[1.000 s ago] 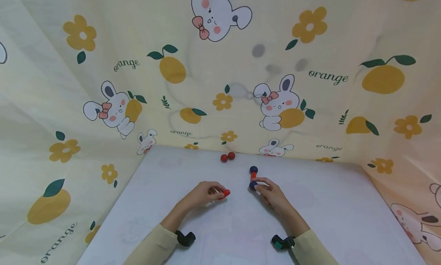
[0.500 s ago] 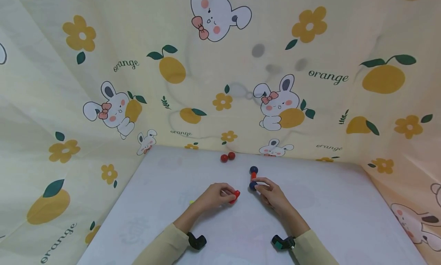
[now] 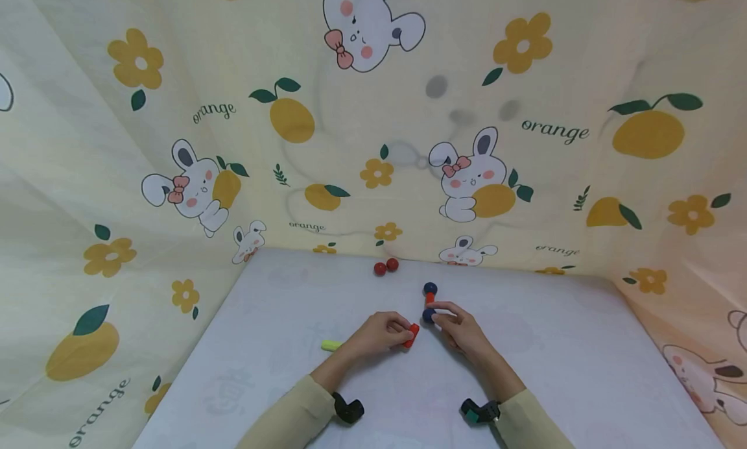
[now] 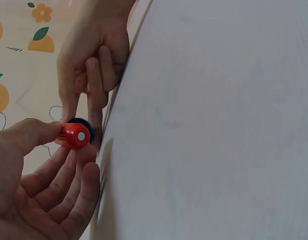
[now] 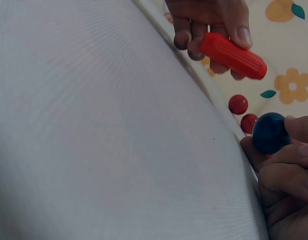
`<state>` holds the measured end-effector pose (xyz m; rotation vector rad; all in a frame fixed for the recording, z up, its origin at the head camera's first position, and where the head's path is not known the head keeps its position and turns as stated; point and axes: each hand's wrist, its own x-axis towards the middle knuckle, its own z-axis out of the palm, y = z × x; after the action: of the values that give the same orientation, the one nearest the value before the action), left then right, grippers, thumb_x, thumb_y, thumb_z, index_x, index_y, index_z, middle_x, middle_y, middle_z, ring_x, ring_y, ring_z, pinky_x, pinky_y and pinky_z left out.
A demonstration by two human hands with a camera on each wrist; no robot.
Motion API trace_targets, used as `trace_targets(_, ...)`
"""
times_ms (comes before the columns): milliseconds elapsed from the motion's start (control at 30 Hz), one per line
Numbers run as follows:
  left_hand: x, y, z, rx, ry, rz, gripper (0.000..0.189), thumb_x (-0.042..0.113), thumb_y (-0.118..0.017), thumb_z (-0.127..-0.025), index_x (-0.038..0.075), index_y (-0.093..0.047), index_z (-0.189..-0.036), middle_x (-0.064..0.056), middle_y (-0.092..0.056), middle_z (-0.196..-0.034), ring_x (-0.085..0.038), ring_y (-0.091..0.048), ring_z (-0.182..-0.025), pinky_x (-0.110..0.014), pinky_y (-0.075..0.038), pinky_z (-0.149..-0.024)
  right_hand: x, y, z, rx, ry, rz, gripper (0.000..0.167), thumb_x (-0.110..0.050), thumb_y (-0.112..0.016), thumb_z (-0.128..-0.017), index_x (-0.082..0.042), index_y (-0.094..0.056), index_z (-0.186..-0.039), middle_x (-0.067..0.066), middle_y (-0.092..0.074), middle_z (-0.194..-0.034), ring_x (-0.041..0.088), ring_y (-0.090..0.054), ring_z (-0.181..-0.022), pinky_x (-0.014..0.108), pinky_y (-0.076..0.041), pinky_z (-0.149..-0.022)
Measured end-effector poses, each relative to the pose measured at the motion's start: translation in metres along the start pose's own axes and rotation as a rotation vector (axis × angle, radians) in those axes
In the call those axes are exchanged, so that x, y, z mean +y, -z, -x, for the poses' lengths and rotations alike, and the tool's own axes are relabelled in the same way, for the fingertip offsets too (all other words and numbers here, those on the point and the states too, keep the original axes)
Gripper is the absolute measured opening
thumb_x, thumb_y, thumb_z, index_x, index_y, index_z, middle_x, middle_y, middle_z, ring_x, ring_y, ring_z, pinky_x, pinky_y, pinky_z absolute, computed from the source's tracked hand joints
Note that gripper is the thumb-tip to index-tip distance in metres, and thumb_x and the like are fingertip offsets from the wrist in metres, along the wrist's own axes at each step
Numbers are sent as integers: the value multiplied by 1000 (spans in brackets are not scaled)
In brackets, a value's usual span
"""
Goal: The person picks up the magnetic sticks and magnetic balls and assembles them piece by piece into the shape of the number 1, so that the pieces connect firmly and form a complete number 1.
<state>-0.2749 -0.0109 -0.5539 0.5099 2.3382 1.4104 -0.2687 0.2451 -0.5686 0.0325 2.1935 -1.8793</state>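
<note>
My left hand (image 3: 379, 333) pinches a short red ribbed stick (image 3: 413, 336) between thumb and fingers. A pale round tip shows on the end of this red stick (image 4: 78, 135) in the left wrist view. My right hand (image 3: 465, 333) pinches a dark blue ball (image 3: 428, 316). That ball is at the near end of a second red stick (image 3: 429, 299), whose far end carries another dark blue ball (image 3: 430, 289). A small gap separates the held stick from the near blue ball (image 5: 271, 133) in the right wrist view.
Two red balls (image 3: 380, 268) lie side by side near the back edge of the white table (image 3: 280, 306). A yellow-green stick (image 3: 331, 346) lies left of my left wrist, partly hidden by it. A patterned cloth (image 3: 350, 124) hangs behind the table.
My left hand has moved right with the red stick, toward the blue ball, and the stick has turned more upright in the head view. The yellow-green stick has come into sight. The right hand stays put.
</note>
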Motion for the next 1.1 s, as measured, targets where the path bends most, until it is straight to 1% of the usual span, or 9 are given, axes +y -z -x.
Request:
trace_targets(100,0,-5,-2,2,2,23,16,24,-78,-101,14,-76,-112,4,-76,-95,-12,-71,-83,-29,-58,-74,0,1,1,-18,22,4,38,-28,-65,-109,-21,-62,-147,-1,-52,-71,14,-39,-52,23,-32,-47)
trace_targets(233,3,-10,-3,17,12,36,18,26,-78,-101,13,-76,-114,4,-77,-95,-11,-71,-82,-29,-58,-74,-1,1,2,-29,29,-5,41,-29,-66,-109,-19,-61,-148,-1,-53,-72,13,-39,-52,23,-32,-47)
trace_targets(400,8,-16,-5,12,22,30,23,29,-79,-100,12,-76,-116,6,-78,-94,-10,-70,-81,-27,-58,-74,-1,3,2,-45,33,-13,44,-29,-65,-110,-14,-58,-150,3,-59,-81,13,-39,-53,22,-32,-48)
trace_targets(500,10,-19,-6,16,28,27,24,29,-79,-100,11,-76,-116,5,-78,-93,-10,-70,-79,-28,-58,-74,0,3,2,-42,24,-20,43,-28,-65,-110,-16,-59,-150,6,-63,-86,14,-39,-53,23,-32,-48)
trace_targets(633,11,-23,-8,26,45,42,24,29,-79,-100,10,-77,-115,4,-78,-91,-11,-70,-76,-28,-58,-72,-1,2,1,-23,11,-17,40,-27,-65,-109,-19,-61,-148,7,-67,-91,15,-39,-53,23,-32,-47)
trace_targets(767,12,-25,-12,29,61,69,24,29,-79,-100,8,-77,-113,3,-78,-88,-12,-71,-74,-28,-58,-70,-2,2,2,-17,18,-12,41,-26,-65,-110,-17,-60,-149,9,-73,-103,14,-39,-52,23,-32,-48)
trace_targets(833,13,-26,-13,29,66,81,24,28,-79,-100,7,-77,-112,2,-78,-86,-12,-71,-73,-28,-58,-70,-2,2,3,-19,25,-4,42,-27,-65,-110,-16,-59,-150,8,-74,-106,14,-38,-52,23,-32,-48)
trace_targets(967,14,-28,-14,29,74,88,21,26,-78,-101,7,-77,-111,0,-78,-83,-13,-71,-72,-28,-59,-69,-3,1,4,-21,33,11,42,-27,-65,-110,-15,-59,-150,8,-74,-109,14,-38,-52,23,-32,-48)
trace_targets(1100,15,-29,-15,36,77,76,20,25,-78,-101,7,-78,-110,0,-77,-81,-13,-70,-71,-27,-59,-68,-3,0,4,-18,36,18,43,-28,-65,-110,-16,-59,-150,10,-74,-112,14,-39,-52,23,-33,-48)
